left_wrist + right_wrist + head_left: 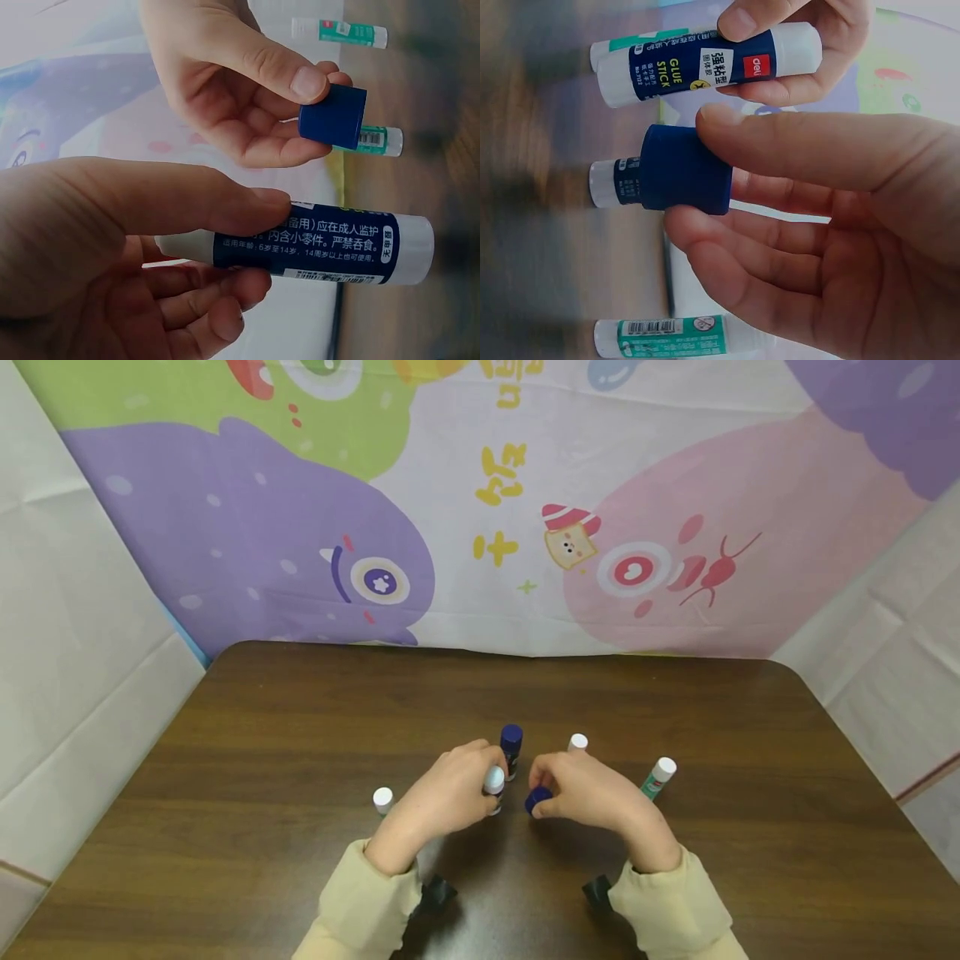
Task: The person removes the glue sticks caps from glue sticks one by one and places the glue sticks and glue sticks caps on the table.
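My left hand point(450, 789) grips an uncapped glue stick point(322, 247) with a navy label, thumb on one side and fingers on the other. In the head view its white top points up. A navy cap point(686, 169) is pinched between the thumb and fingers of my right hand point(588, 789), beside the glue stick and apart from it. Just beyond my left fingertips stands another navy glue stick point(512, 742) with its cap on.
A green glue stick point(656, 783) with a white cap stands right of my right hand. Behind that hand shows the white cap of another glue stick point(577, 742). A further white-capped stick point(383, 799) is partly hidden by my left wrist. The brown table point(337, 693) meets a cartoon-printed cloth.
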A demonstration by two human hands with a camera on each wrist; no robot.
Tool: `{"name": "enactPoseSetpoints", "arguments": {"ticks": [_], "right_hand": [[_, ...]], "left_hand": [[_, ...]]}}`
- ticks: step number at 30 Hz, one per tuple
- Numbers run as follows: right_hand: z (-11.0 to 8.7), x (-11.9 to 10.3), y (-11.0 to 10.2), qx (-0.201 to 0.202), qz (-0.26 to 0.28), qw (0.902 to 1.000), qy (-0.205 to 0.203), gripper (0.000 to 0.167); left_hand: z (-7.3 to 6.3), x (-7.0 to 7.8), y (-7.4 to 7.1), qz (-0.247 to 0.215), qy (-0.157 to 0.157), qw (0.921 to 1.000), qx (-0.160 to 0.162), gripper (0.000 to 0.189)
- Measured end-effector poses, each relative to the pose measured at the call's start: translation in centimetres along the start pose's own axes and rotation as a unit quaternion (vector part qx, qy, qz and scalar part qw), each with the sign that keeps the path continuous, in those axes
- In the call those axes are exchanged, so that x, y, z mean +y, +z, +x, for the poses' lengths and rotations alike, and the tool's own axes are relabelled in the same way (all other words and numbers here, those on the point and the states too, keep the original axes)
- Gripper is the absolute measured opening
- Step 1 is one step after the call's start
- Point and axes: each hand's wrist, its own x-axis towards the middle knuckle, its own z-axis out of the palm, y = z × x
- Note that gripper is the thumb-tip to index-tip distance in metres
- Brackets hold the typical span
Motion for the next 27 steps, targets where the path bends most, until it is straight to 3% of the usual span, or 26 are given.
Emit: {"name": "enactPoseSetpoints", "arguments": {"ticks": [9,15,27], "right_hand": [[0.5,0.4,0.4,-0.014,-0.021,0.9997,-0.004,0.02],[1.0,0.4,0.9,-0.026,-0.022,0.9994,0.01,0.022],[1.5,0.7,1.6,-0.034,-0.039,0.9977,0.044,0.023]], "left_hand": [[0.0,-0.2,0.4,-0.001,-0.004,0.9996,-0.029,0.024],[0.1,-0.3,0.6,0.022,0.012,0.9994,-0.022,0.024],[0.2,-0.4,0.8,0.04,0.006,0.9988,-0.027,0.025]]}}
